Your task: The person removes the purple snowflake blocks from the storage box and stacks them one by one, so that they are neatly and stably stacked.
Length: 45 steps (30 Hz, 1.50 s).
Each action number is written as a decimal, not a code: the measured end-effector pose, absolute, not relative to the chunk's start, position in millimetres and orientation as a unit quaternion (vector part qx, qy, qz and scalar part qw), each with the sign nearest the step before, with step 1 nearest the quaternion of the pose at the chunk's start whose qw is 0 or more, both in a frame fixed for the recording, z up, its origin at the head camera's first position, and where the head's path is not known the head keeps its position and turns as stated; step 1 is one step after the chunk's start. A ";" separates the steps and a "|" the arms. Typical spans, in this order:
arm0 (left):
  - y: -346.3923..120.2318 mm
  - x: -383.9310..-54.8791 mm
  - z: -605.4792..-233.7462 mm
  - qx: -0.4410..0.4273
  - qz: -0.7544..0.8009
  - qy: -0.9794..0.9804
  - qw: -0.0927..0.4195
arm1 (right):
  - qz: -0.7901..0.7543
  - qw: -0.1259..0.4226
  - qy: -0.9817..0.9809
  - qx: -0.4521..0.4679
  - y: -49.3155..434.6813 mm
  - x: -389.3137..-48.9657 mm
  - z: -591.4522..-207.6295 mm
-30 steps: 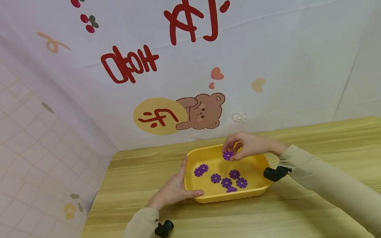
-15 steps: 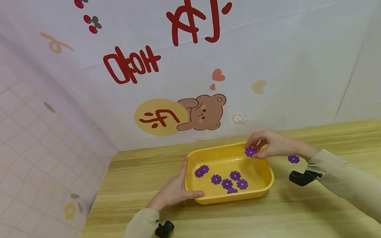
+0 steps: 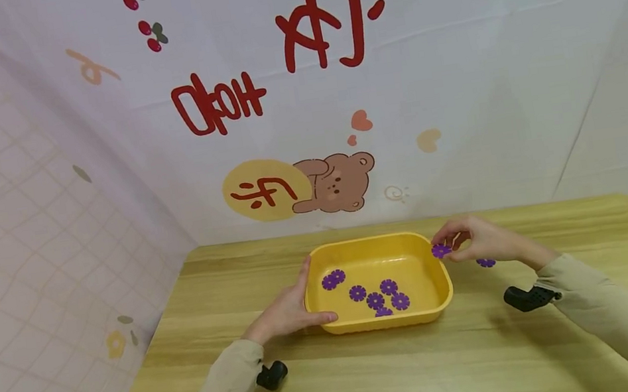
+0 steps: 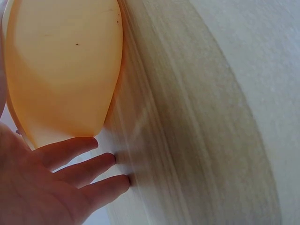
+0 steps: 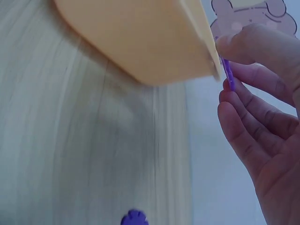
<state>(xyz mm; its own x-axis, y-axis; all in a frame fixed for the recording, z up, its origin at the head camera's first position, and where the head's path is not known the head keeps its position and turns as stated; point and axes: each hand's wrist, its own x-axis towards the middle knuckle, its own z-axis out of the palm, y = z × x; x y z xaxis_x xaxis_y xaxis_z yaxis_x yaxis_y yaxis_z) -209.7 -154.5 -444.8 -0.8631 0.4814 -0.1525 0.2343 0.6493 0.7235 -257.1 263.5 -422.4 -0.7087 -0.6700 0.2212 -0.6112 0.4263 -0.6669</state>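
Note:
My left hand [image 3: 287, 308] holds the left end of a yellow plastic tray [image 3: 380, 322], its thumb over the front rim. In the left wrist view, the other fingers [image 4: 77, 152] spread beside the tray's outer wall. My right hand [image 3: 485, 240] pinches a purple notched snowflake disc [image 3: 440, 250] just beyond the tray's right rim; the right wrist view shows that disc [image 5: 228, 75] edge-on between thumb and fingertips. Several matching discs [image 3: 375, 301] lie inside the tray, two overlapping discs [image 3: 333, 279] among them toward the left.
Another purple disc [image 3: 486, 262] lies on the wooden table [image 3: 340, 380] right of the tray, partly hidden by my right hand. A printed white cloth [image 3: 487, 98] hangs behind the table. Each wrist carries a black camera [image 3: 527, 298].
My right hand has moved right with its disc, from above the tray to past the right rim. The disc on the table has come into view. My left hand stays on the tray.

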 end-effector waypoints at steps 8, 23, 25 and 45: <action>-153.1 -209.3 -444.3 0.202 0.368 0.892 0.167 | -0.390 0.027 0.837 -0.383 285.3 -250.3 -432.6; -155.6 -204.6 -443.6 0.196 0.370 0.893 0.164 | -0.385 -0.018 0.849 -0.362 319.4 -242.2 -460.2; -156.0 -204.4 -443.9 0.198 0.372 0.892 0.165 | -0.382 -0.022 0.854 -0.353 324.1 -240.7 -463.9; -153.8 -206.0 -442.6 0.205 0.376 0.889 0.163 | -0.334 -0.064 0.891 -0.302 345.3 -233.3 -483.9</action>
<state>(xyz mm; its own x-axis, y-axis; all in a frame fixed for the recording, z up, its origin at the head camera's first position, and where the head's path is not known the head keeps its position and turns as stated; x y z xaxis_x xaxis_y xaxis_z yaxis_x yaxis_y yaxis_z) -206.0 -153.8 -442.6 -0.8630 0.4867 -0.1355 0.2417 0.6334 0.7351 -233.3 345.3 -483.9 -0.8091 -0.4957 0.3157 -0.5811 0.5943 -0.5561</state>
